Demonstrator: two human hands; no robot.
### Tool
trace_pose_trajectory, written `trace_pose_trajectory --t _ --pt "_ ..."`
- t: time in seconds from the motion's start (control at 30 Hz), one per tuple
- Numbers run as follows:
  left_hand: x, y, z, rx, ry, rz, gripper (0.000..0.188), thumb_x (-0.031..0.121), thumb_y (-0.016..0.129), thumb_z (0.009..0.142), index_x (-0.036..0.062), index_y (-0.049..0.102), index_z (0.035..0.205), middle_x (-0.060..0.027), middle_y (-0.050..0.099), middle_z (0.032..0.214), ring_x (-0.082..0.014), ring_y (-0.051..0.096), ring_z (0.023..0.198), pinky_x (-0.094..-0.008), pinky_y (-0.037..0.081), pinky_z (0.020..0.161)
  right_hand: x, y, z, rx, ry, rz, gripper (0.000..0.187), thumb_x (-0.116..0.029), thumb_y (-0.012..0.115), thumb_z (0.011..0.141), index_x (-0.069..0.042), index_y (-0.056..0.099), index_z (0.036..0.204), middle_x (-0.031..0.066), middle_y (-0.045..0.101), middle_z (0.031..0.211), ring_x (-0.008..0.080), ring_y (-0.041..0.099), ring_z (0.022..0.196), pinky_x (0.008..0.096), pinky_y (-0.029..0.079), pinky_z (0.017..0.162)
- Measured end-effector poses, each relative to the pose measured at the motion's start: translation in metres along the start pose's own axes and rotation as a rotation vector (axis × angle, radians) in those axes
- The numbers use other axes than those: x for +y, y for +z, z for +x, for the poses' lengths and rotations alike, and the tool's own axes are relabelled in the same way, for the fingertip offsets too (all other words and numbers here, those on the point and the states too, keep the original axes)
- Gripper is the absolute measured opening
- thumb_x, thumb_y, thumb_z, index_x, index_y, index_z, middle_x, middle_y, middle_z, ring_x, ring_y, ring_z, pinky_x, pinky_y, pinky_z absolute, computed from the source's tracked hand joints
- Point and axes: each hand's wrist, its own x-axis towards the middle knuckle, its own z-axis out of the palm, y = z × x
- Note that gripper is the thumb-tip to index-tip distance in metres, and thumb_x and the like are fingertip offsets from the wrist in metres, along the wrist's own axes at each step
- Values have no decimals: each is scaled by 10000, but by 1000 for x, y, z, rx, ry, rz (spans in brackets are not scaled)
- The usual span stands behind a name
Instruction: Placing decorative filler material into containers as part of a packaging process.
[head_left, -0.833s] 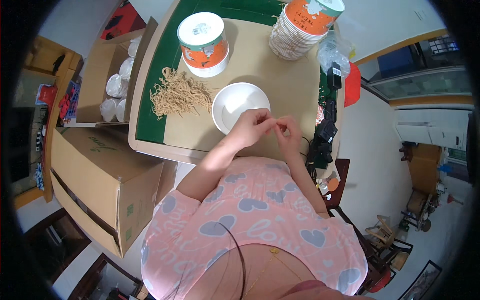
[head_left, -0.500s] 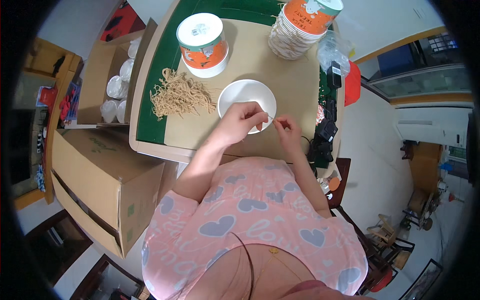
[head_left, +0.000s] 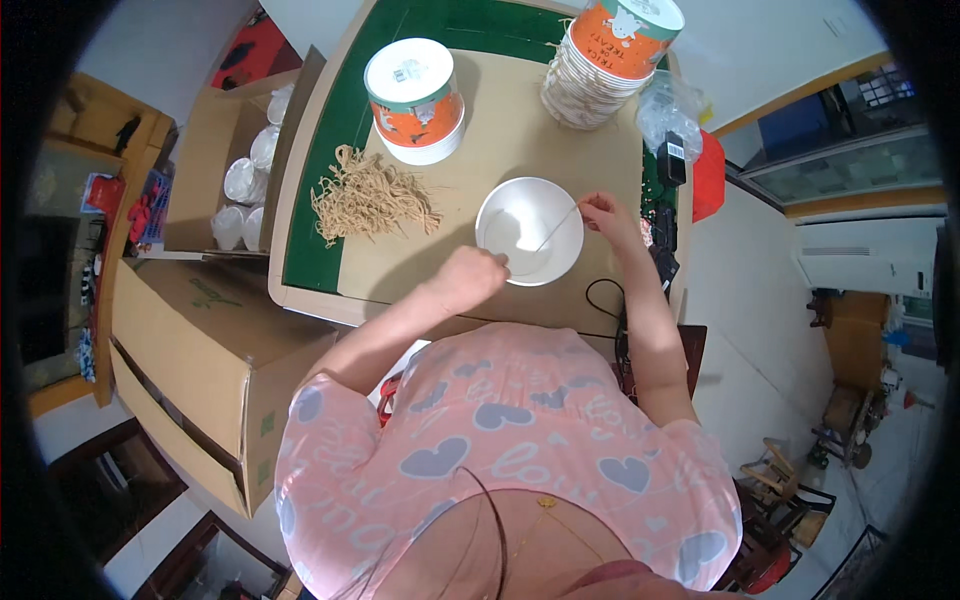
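Observation:
A white paper bucket (head_left: pixel 530 187), seen into from above, stands between my hands on the brown board. At its right rim my right hand (head_left: pixel 607 214) pinches a thin cord (head_left: pixel 561 226), which slants down across the bucket's opening. My left hand (head_left: pixel 468 278) is closed at the near left of the rim, fingertips close to the edge; what they hold is hidden. Left of the bucket lies a loose heap of tan cords (head_left: pixel 372 197). Behind the heap stands an orange and white paper bucket stack (head_left: pixel 418 122), upside down.
A taller bucket stack (head_left: pixel 605 65) with cords hanging round it stands far right, beside a clear plastic bag (head_left: pixel 668 108) and black devices (head_left: pixel 671 160). Left of the table is an open carton (head_left: pixel 205 170) of white wrapped stacks; a larger carton (head_left: pixel 200 340) stands nearer.
My hands have moved apart: the left back toward the near left rim, the right up and outward with the cord. The view has shifted slightly, and the bucket's inside shows more.

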Motion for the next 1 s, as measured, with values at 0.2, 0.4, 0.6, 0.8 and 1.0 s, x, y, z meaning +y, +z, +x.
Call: trace_pose_trajectory --t 0.2,0.4,0.6,0.8,1.0 --pt "10 14 43 87 -39 -113 115 149 556 765 58 615 727 -77 590 771 -273 628 713 -399 506 581 -8 50 3 490 -481 -266 190 -120 623 813 -34 622 983 88 644 841 196 617 778 296 476 737" --pt "15 18 55 476 -320 -809 213 192 521 904 33 662 925 -77 624 795 -192 582 613 -311 462 531 -4 47 -11 741 -804 -464 209 -102 586 840 -62 604 1045 86 638 891 188 609 786 287 472 732" --pt "28 -18 42 569 -602 -2036 242 184 465 957 -9 599 1016 -25 587 797 -59 518 620 -188 430 542 -22 104 -111 -179 -78 223 161 -86 549 876 -33 586 1024 69 623 749 105 580 646 235 468 594" --pt "18 -15 21 706 -552 -2061 215 176 482 946 3 601 989 -65 631 930 -109 583 875 -248 456 807 22 99 -104 38 -88 436 198 -100 517 917 54 596 1014 136 657 908 174 645 781 278 531 740" --pt "10 19 2 445 -796 -1793 222 210 504 939 32 636 926 -20 644 884 -84 565 827 -227 442 775 41 71 -103 305 -60 626 240 -133 513 931 48 597 1064 116 648 971 172 631 848 288 524 785"
